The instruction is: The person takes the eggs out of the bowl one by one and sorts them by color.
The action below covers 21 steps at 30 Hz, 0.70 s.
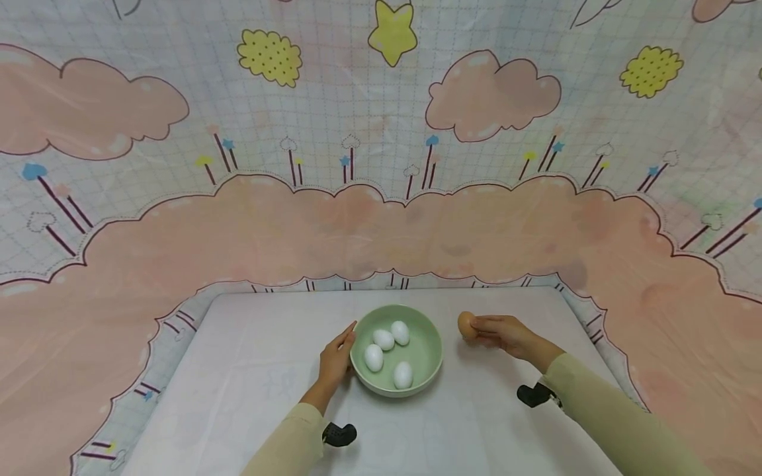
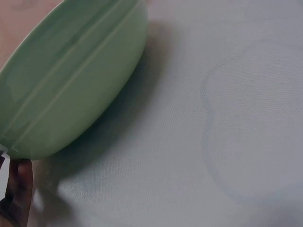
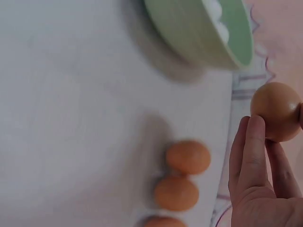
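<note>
A light green bowl (image 1: 428, 354) stands on the white-covered table with several white eggs (image 1: 403, 375) inside. At its left side my left hand (image 1: 335, 362) rests against the outer wall, fingers stretched along it. In the left wrist view, straight fingers (image 2: 20, 187) touch the bowl's wall (image 2: 71, 90) at lower left. To the right of the bowl, my right hand (image 1: 506, 334) pinches a brown egg (image 1: 466, 325) between fingertips and thumb. The right wrist view shows this egg held above the table, with more brown eggs (image 3: 188, 157) lying in a row below.
The white cloth (image 1: 256, 370) covers the table, whose far edge meets a backdrop (image 1: 381, 231) printed with clouds and stars. A black device (image 1: 340, 435) sits at the left wrist, and another black device (image 1: 534, 395) at the right.
</note>
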{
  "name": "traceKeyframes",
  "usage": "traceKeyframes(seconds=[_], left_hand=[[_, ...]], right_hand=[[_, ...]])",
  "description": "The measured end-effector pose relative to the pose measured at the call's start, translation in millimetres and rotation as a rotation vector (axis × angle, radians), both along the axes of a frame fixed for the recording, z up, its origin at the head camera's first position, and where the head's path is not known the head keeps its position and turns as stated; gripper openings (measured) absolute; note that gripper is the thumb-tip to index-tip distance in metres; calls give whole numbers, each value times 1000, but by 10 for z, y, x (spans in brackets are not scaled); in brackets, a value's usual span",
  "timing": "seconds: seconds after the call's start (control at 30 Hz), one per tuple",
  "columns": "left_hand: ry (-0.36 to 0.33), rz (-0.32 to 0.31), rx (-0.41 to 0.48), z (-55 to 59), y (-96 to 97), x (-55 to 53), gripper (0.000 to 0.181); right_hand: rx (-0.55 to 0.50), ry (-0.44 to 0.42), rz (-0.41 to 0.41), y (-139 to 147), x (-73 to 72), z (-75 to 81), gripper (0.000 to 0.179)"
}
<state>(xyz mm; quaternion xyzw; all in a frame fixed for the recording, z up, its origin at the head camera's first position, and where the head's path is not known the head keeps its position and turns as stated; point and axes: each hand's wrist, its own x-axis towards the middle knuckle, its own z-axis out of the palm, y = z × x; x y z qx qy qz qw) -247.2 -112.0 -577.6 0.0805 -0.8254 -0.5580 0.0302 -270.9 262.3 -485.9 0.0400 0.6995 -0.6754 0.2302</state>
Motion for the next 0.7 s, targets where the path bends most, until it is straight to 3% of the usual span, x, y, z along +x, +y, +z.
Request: traceKeyframes(seconds=[0.13, 0.3, 0.47, 0.7], left_hand=[[-6, 3, 1, 12, -12, 0, 41], [-18, -7, 14, 2, -18, -2, 43], [-4, -14, 19, -7, -30, -2, 43], [-31, -6, 22, 3, -32, -14, 40]], right_hand=[[11, 3, -23, 277, -7, 2, 48], [-27, -6, -56, 617, -59, -46, 17], [-21, -18, -102, 854, -96, -117, 19], [10, -62, -211, 1068, -10, -253, 17]])
